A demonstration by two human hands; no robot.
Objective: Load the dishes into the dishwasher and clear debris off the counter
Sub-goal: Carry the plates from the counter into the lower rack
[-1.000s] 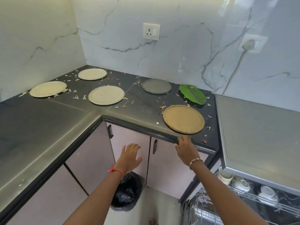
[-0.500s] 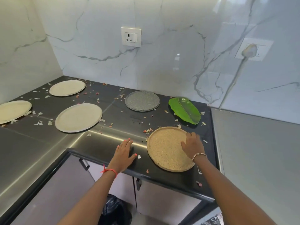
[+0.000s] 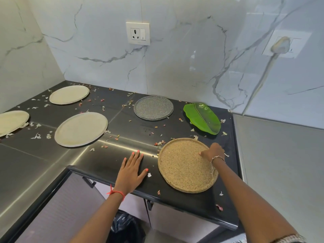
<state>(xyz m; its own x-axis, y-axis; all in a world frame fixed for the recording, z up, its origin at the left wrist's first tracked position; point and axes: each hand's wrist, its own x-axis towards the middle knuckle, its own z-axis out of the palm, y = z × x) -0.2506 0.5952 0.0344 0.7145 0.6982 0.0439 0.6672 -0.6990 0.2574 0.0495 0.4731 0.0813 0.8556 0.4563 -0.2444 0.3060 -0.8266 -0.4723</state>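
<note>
My left hand lay flat, fingers straight, on the bench; my right hand apparently gripped the tan plate at its far rim.

A red thread bracelet circles your left wrist, a silvery chain bracelet your right; your left hand has coral-pink nails.
</note>
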